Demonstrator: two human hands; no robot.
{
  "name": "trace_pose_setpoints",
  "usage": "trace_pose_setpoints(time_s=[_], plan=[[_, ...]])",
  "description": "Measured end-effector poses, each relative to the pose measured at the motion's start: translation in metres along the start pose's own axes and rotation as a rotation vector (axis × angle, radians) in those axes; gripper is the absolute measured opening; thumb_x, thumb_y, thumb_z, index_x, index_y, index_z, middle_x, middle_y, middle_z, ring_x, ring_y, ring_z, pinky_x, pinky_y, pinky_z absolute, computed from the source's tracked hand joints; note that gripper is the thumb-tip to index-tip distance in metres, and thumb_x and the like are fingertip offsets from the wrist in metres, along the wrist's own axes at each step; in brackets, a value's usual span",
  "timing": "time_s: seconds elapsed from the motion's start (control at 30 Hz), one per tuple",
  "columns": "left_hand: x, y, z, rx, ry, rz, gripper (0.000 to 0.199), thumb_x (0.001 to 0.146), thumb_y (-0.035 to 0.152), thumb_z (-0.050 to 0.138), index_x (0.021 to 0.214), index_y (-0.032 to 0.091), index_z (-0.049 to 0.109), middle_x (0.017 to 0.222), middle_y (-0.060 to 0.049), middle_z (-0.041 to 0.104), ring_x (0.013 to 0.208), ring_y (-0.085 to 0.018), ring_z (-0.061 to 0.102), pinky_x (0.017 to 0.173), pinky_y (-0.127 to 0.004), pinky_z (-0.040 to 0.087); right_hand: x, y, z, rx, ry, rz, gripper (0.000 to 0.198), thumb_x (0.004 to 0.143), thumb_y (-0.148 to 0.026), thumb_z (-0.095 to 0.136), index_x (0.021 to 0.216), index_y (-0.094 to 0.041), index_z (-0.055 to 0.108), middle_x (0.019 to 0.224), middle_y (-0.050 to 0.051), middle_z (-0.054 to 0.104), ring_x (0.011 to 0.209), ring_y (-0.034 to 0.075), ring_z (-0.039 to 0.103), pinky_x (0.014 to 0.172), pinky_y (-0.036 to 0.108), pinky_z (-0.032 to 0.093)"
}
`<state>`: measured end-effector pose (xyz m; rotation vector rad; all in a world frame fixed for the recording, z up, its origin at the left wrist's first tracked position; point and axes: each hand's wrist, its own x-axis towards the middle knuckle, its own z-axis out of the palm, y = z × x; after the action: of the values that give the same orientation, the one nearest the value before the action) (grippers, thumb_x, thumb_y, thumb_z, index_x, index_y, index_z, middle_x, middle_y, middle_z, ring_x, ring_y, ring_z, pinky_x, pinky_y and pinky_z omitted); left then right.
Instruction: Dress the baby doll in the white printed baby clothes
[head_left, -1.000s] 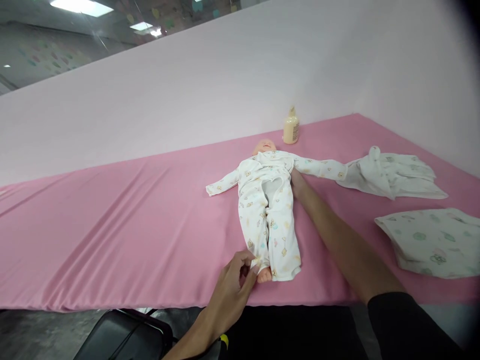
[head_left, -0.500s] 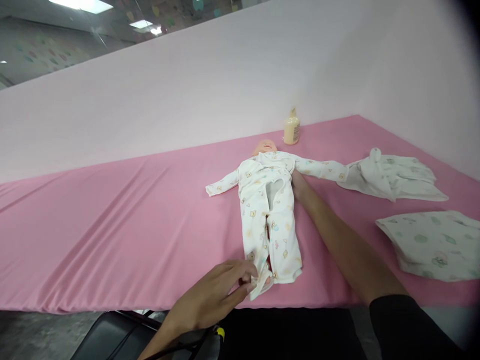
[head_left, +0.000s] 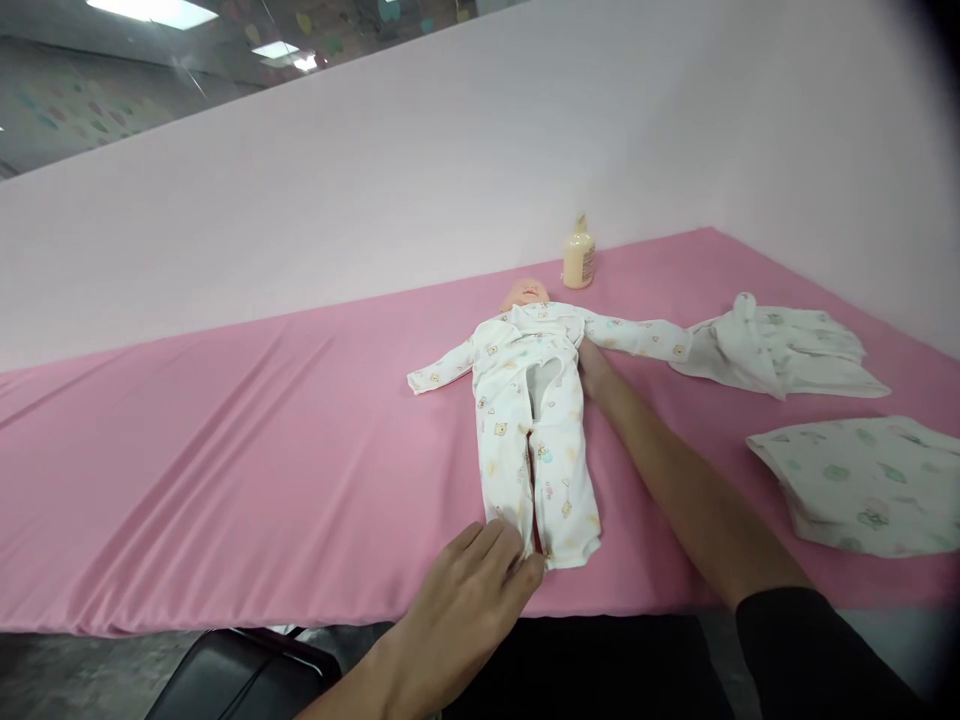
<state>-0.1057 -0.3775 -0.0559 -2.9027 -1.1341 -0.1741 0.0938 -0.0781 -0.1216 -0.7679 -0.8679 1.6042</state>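
A baby doll (head_left: 525, 292) lies face up on the pink-covered table, its arms spread, dressed in a white printed romper (head_left: 504, 410). My left hand (head_left: 480, 580) is closed on the cuff of the romper's left-side leg and covers that end of the leg. The front of the suit gapes at the crotch and between the legs. My right hand (head_left: 592, 368) reaches against the side of the doll's torso; its fingers are hidden by the suit, so their grip does not show.
A cream pump bottle (head_left: 578, 258) stands behind the doll near the white wall. Two white printed cloths, one crumpled (head_left: 787, 350) and one folded (head_left: 862, 485), lie on the pink sheet (head_left: 300, 470) to the right. A black chair (head_left: 244, 675) stands below the front edge.
My left hand has moved slightly right and closed over the leg cuff, where its fingers were looser before. My right hand stays at the doll's side.
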Motion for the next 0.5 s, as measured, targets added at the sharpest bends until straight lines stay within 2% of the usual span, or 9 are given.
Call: trace_pose_setpoints(time_s=[0.1,0.27,0.37,0.43,0.5], plan=[[-0.004,0.001,-0.008,-0.236,0.044,-0.025,0.02,0.096,0.01,0.044,0.108,0.02,0.055,0.097,-0.006,0.057,0.085,-0.016,0.049,0.078,-0.03,0.044,0.003,0.002,-0.002,0.061,-0.029,-0.018,0.029,0.087,-0.051,0.056,0.073,-0.026,0.056,0.063,-0.001,0.061,0.089,0.02,0.055,0.083,0.033,0.048],[-0.006,0.001,-0.012,-0.551,-0.074,-0.059,0.013,0.1,0.022,0.05,0.103,0.022,0.062,0.104,-0.005,0.058,0.097,-0.014,0.052,0.088,-0.027,0.045,0.008,0.005,-0.006,0.091,-0.027,-0.022,0.028,0.083,-0.054,0.063,0.078,-0.027,0.06,0.069,-0.001,0.066,0.089,0.022,0.06,0.081,0.036,0.052],[-0.002,-0.012,-0.017,-0.728,-0.083,-0.093,0.014,0.099,0.03,0.055,0.105,0.024,0.065,0.101,-0.003,0.063,0.097,-0.014,0.056,0.088,-0.027,0.046,0.007,0.005,-0.006,0.086,-0.01,-0.024,0.032,0.079,-0.058,0.065,0.08,-0.026,0.062,0.072,0.0,0.067,0.087,0.022,0.062,0.077,0.035,0.054],[0.006,-0.029,-0.022,-0.801,-0.023,-0.223,0.018,0.1,0.034,0.052,0.104,0.022,0.065,0.098,-0.003,0.065,0.091,-0.013,0.059,0.081,-0.026,0.047,0.005,0.004,-0.005,0.068,0.006,-0.017,0.035,0.078,-0.06,0.065,0.082,-0.025,0.062,0.072,0.0,0.067,0.084,0.021,0.062,0.075,0.035,0.054],[0.021,-0.052,-0.025,-0.768,0.055,-0.454,0.024,0.101,0.037,0.048,0.097,0.021,0.064,0.095,-0.002,0.065,0.083,-0.013,0.058,0.073,-0.026,0.046,0.004,0.003,-0.002,0.01,0.056,-0.022,0.036,0.079,-0.061,0.063,0.082,-0.025,0.062,0.07,0.0,0.066,0.08,0.02,0.061,0.071,0.034,0.054]])
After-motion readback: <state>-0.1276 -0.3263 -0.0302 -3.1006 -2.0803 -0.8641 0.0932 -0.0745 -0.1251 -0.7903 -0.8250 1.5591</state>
